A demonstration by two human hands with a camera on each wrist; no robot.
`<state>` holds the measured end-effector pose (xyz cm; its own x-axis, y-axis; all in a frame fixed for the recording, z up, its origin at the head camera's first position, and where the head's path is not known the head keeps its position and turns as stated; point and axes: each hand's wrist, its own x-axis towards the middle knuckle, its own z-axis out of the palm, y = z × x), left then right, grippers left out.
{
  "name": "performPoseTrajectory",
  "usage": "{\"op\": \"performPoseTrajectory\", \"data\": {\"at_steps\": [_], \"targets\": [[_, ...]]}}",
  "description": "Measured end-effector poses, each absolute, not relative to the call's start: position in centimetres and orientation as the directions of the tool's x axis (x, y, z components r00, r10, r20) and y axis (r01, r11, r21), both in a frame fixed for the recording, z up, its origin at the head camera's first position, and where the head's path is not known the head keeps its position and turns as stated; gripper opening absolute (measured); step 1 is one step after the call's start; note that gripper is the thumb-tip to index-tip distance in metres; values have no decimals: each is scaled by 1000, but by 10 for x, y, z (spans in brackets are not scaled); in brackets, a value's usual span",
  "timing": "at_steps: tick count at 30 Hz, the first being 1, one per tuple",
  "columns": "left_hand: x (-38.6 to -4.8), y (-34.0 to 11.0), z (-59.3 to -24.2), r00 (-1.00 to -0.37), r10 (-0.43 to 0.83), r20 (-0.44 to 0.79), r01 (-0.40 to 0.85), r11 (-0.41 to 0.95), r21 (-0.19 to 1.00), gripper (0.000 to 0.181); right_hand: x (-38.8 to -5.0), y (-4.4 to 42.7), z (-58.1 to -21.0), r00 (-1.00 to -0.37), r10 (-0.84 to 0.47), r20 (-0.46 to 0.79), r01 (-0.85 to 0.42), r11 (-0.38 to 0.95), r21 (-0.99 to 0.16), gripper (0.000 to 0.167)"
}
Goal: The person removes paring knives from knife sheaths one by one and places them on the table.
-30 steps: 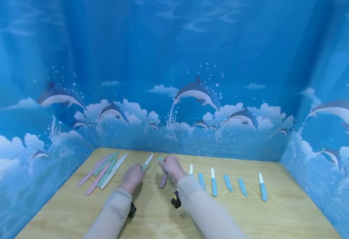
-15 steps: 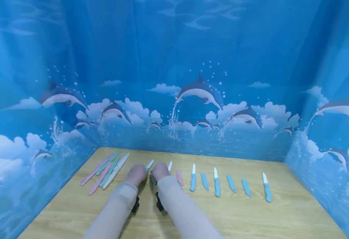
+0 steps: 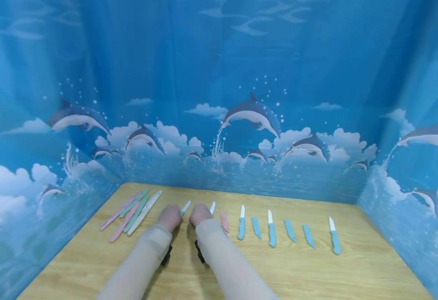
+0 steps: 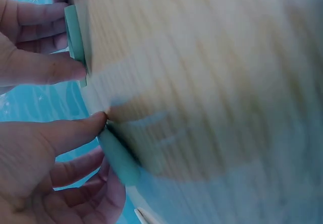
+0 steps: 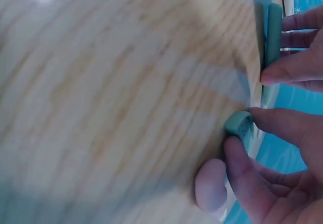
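My left hand (image 3: 170,218) grips a small knife by its green handle (image 4: 119,156); in the head view its white blade (image 3: 186,207) points away from me. Close on its right, my right hand (image 3: 200,214) pinches a green knife sheath (image 5: 238,124) low over the table. Both hands are near the table surface, a small gap apart. A knife with a white blade (image 3: 213,207) lies just beyond the right hand, which hides most of it in the head view. Its rounded pinkish handle (image 5: 211,186) shows beside the right fingers in the right wrist view.
A pink sheath (image 3: 224,222) lies right of the hands. Farther right are several blue-handled knives (image 3: 271,233) and blue sheaths (image 3: 289,231). At the left, pink, green and white knives (image 3: 144,213) form a loose pile on the wooden table (image 3: 301,275). Dolphin-print curtains (image 3: 219,83) enclose it.
My right hand has moved left with the green sheath, uncovering the pink sheath and a blue-handled knife. The left hand has shifted only slightly, still holding the knife.
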<state>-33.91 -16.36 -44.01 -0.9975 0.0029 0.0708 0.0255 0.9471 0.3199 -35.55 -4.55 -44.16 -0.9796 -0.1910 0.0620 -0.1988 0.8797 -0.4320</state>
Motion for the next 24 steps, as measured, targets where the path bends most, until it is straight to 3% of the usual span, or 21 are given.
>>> {"op": "performPoseTrajectory", "data": {"at_steps": [17, 24], "targets": [[-340, -156, -436, -1000, -24, -13, -27, 946, 323, 9, -355, -46, -447, -972, -181, 147, -226, 888, -401, 9], [-338, -162, -438, -999, -17, 39, -4, 952, 307, 19, -356, -46, -449, -972, -171, 163, -224, 884, -410, 11]]}}
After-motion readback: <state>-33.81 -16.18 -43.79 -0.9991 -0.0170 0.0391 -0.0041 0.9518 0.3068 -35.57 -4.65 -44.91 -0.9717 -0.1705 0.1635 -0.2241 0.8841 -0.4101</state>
